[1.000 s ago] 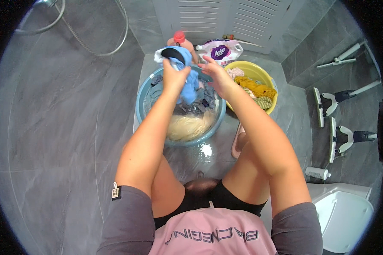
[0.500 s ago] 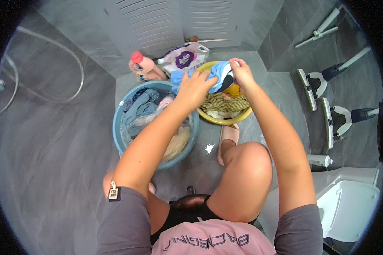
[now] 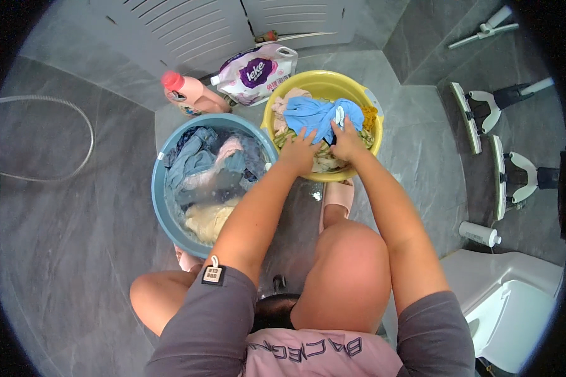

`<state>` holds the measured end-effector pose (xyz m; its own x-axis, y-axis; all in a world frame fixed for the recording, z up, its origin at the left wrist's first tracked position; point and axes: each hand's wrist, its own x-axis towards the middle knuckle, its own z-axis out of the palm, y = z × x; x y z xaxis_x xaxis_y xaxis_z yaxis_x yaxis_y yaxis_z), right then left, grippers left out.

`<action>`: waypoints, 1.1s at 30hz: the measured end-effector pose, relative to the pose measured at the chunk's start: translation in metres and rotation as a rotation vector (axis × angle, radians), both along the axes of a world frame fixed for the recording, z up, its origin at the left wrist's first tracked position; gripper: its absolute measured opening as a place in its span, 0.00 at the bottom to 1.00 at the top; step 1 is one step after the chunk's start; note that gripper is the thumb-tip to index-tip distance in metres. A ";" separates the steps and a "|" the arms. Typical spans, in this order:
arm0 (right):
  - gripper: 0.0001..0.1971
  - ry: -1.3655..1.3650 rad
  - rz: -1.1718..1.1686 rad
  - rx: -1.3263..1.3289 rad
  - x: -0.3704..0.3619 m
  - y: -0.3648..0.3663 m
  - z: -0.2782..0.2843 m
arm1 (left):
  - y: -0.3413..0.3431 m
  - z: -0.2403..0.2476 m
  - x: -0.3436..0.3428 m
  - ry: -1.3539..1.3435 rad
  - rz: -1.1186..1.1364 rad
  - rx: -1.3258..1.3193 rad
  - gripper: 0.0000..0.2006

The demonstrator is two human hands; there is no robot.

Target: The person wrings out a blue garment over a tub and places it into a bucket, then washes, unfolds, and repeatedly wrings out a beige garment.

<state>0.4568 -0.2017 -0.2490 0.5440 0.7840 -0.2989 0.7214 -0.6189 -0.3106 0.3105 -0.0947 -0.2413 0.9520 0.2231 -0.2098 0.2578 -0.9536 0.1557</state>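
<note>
My open left hand [image 3: 300,154] touches the blue cloth [image 3: 308,114] in the yellow tub [image 3: 322,83]. I can't tell if my right hand [image 3: 348,144] grips.

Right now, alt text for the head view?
A person's left hand and right hand are at a crumpled blue garment on other clothes in a yellow basin. To the left, a blue basin holds garments in water; a pink bottle and white pouch sit beyond.
</note>
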 end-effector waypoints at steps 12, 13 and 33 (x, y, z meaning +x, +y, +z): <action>0.15 -0.155 0.502 -0.203 -0.134 0.137 0.147 | 0.055 0.073 -0.145 0.237 0.196 -0.114 0.23; 0.15 -0.158 0.558 -0.228 -0.156 0.142 0.154 | 0.059 0.082 -0.158 0.256 0.246 -0.146 0.21; 0.11 -0.072 0.641 0.008 -0.360 0.081 -0.030 | 0.049 -0.029 -0.368 0.273 0.568 -0.395 0.27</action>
<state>0.0971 -0.1208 -0.2795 -0.0145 0.9623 -0.2716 0.9665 -0.0562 -0.2506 -0.0574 -0.0461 -0.2703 0.6149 0.5244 -0.5890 0.7731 -0.5484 0.3187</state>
